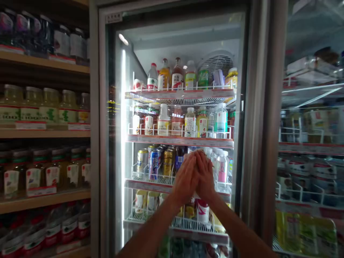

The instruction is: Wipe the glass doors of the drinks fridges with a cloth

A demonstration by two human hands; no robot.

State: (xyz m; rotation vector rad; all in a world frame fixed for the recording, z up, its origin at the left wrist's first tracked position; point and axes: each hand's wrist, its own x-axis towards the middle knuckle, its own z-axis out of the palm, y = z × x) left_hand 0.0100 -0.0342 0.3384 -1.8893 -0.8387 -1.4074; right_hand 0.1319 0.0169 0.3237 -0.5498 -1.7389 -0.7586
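Note:
My left hand and my right hand are raised before a lit drinks fridge, close together with their backs towards me. Their fingers are bent and pressed together, the fingertips meeting at the top. A pale edge shows by the fingertips, too small to name; anything between the palms is hidden. Behind the hands is the third shelf, with a blue can, a gold can and a pink-labelled bottle. The hands and forearms cover part of the lower shelves.
A wooden shelf unit with rows of bottles stands on the left. The fridge's metal frame runs up the right, beside another fridge section of packaged drinks. Higher fridge shelves hold bottles behind a white wire guard.

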